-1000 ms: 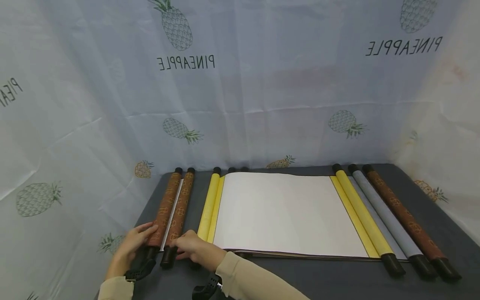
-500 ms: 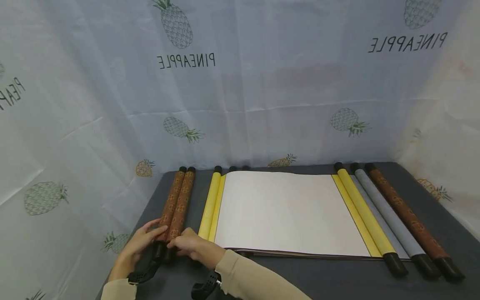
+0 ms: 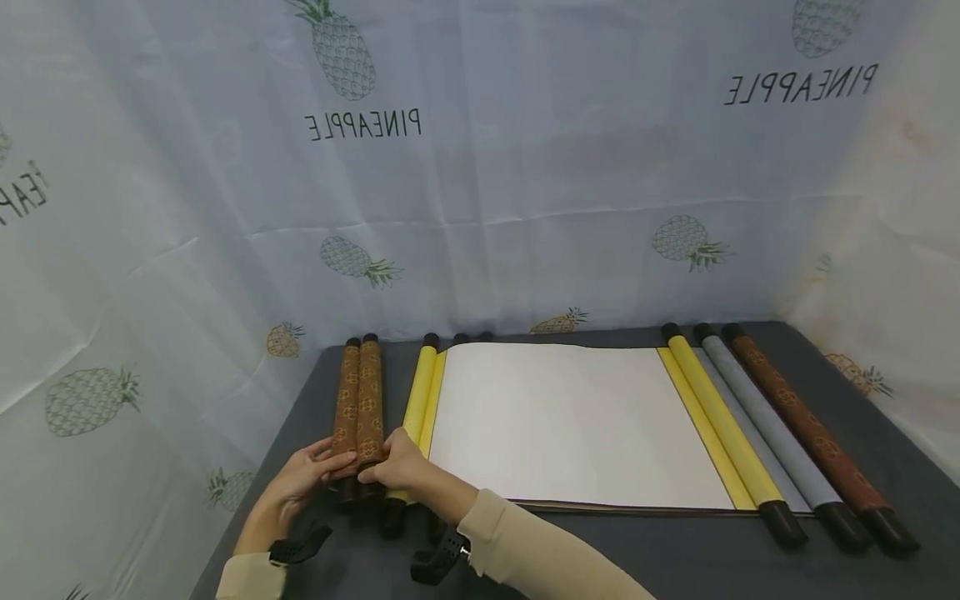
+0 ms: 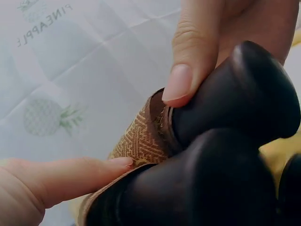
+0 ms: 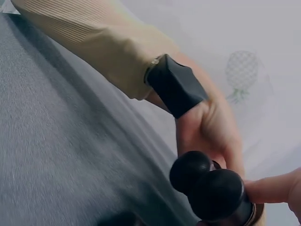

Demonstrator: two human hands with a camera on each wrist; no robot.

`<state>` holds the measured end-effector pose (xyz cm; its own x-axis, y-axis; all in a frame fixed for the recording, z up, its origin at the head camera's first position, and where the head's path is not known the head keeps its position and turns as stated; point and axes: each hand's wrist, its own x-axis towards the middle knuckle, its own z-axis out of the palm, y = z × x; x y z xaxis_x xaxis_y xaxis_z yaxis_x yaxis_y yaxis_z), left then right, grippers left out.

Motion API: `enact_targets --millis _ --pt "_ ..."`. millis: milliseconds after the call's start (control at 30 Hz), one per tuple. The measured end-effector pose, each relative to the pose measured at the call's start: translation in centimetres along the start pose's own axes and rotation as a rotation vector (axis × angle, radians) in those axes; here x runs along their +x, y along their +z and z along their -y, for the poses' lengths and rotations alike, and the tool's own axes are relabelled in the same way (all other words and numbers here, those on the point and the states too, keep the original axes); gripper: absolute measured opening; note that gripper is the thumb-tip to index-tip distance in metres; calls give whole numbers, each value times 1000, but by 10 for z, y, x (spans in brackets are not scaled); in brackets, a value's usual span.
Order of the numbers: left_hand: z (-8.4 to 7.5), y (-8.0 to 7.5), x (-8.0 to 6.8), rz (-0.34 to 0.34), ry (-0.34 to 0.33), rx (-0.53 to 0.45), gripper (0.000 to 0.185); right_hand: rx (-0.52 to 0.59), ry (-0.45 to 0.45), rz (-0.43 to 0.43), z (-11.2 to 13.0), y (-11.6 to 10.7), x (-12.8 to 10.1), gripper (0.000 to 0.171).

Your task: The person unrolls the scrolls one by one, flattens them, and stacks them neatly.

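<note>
A brown patterned scroll (image 3: 358, 400), its two rolled halves pressed side by side, lies at the table's left. My left hand (image 3: 318, 468) grips its near end from the left and my right hand (image 3: 386, 465) grips it from the right. In the left wrist view the brown fabric (image 4: 141, 139) ends in two black end knobs (image 4: 235, 155), pinched between a thumb (image 4: 186, 61) and a finger (image 4: 70, 176). The right wrist view shows the same black knobs (image 5: 209, 186) with the left hand (image 5: 211, 127) curled behind them.
An unrolled scroll with white paper (image 3: 570, 421) and yellow borders fills the middle of the dark grey table (image 3: 675, 550). Its left yellow roll (image 3: 418, 392) lies beside my right hand. Yellow (image 3: 720, 425), grey (image 3: 765, 425) and brown (image 3: 813, 429) rolls lie at the right. Pineapple-print sheets wall the sides.
The white strip between the two brown rolls has closed and the rolls now touch. Both hands have swung the scroll's near end right, toward the yellow roll.
</note>
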<state>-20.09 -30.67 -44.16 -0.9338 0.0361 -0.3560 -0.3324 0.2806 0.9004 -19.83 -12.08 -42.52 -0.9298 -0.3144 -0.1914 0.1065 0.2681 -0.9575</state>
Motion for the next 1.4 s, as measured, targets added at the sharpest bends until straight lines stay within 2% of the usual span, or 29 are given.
enact_targets --millis 100,233,333,500,667,900,1133,1400 --pt "-5 6 1 25 9 -5 97 -13 -13 30 -1 -13 -2 40" --pt "-13 16 2 43 56 -27 93 5 -54 80 -1 -33 -7 39" --pt "-21 26 1 31 107 -45 86 36 -95 105 -2 -48 -10 39" --pt "-37 42 -2 -7 161 -52 91 81 -154 157 -5 -70 -14 41" --pt "-53 59 -6 -20 230 -49 96 79 -233 190 -12 -90 -17 42" --pt "-72 84 -6 -22 355 -19 94 70 -323 176 -19 -117 -25 42" --pt "-92 109 -4 -12 411 -24 98 91 -317 103 -22 -141 -33 47" --pt "-109 137 1 6 491 -54 96 61 -324 43 -23 -168 -46 70"
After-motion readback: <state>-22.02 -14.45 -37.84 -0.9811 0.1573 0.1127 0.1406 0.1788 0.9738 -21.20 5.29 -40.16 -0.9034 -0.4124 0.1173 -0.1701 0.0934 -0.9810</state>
